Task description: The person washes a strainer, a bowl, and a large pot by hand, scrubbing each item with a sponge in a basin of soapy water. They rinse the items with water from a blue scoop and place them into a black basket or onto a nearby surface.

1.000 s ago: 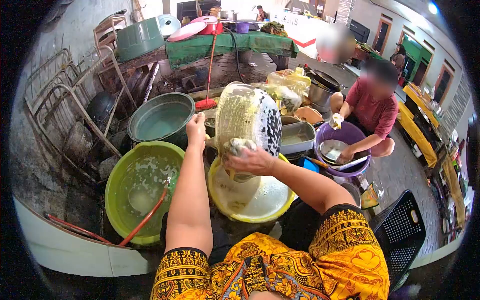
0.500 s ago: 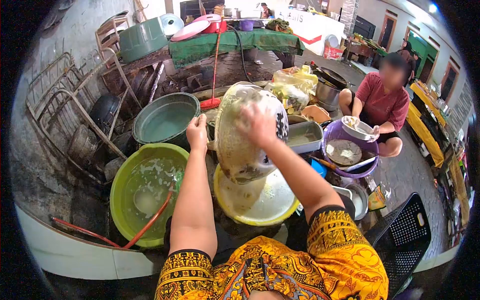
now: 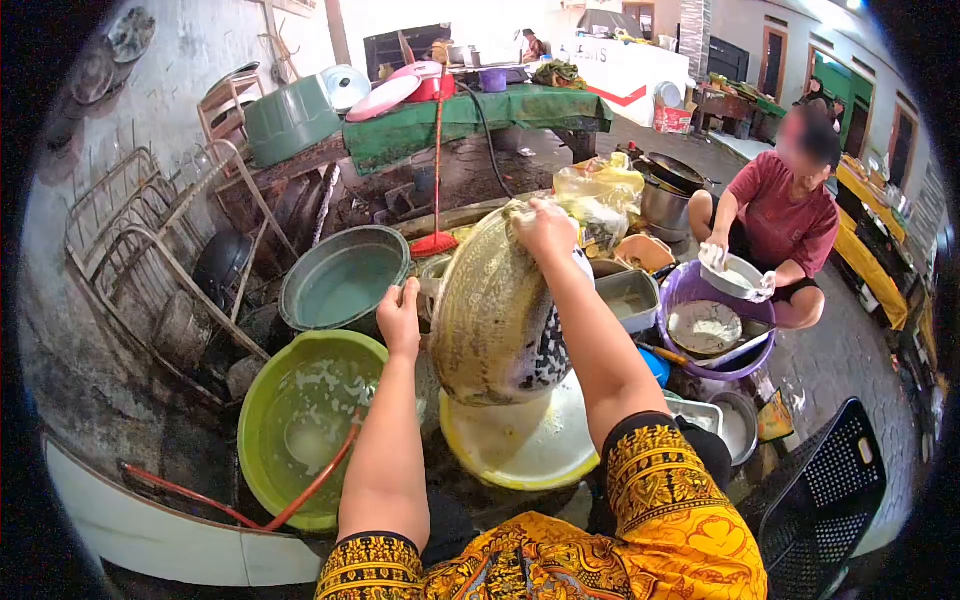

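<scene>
A large, blackened wok (image 3: 495,310) is tipped up on its side, its soapy underside facing me. It stands over a yellow-rimmed basin (image 3: 520,484) that holds pale, cloudy water. My left hand (image 3: 400,318) is closed around the wok's side handle (image 3: 429,288). At the upper edge of the wok, my right hand (image 3: 547,232) presses with bent fingers; what lies under them, maybe a scrubber, is too hidden to make out. To the left sits a green basin (image 3: 252,425) of soapy water with a red hose (image 3: 318,480) over its rim.
A dark round tub (image 3: 290,300) of water stands behind the green basin. At right, a person (image 3: 785,205) holds a bowl (image 3: 738,281) over a purple basin (image 3: 765,350). A black crate (image 3: 835,490) is near my right side. A red broom (image 3: 434,243) stands behind the wok.
My right hand has moved from the middle of the wok's surface up to its top edge. The wok's tilt has shifted a little; my left hand keeps its handle.
</scene>
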Motion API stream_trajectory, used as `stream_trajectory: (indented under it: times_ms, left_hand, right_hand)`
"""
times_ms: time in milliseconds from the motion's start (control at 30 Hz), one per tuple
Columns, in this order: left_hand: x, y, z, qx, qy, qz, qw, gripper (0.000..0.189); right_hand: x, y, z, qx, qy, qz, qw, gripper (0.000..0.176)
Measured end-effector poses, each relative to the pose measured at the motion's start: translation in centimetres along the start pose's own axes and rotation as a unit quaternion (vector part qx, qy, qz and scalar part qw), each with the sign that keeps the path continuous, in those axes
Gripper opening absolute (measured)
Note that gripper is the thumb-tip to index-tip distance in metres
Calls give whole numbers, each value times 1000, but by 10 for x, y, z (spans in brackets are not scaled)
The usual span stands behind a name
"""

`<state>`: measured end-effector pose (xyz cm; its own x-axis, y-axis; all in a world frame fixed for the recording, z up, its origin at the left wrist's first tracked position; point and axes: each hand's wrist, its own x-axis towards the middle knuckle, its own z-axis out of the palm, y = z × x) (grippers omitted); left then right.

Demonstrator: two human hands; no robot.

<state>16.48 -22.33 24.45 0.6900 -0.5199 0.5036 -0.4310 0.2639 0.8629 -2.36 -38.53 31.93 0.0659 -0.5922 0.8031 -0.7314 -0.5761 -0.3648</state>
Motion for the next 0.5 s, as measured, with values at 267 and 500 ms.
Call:
stream_trajectory:
  times_ms: [267, 500]
  left_hand:
    - [-14, 0, 10, 2, 40, -30, 999, 39]
    - [-17, -3, 12, 19, 66, -31, 997, 41]
  right_hand:
    - [-64, -61, -24, 32, -37, -292, 955, 30]
    - [15, 16, -6, 52, -108, 33, 992, 32]
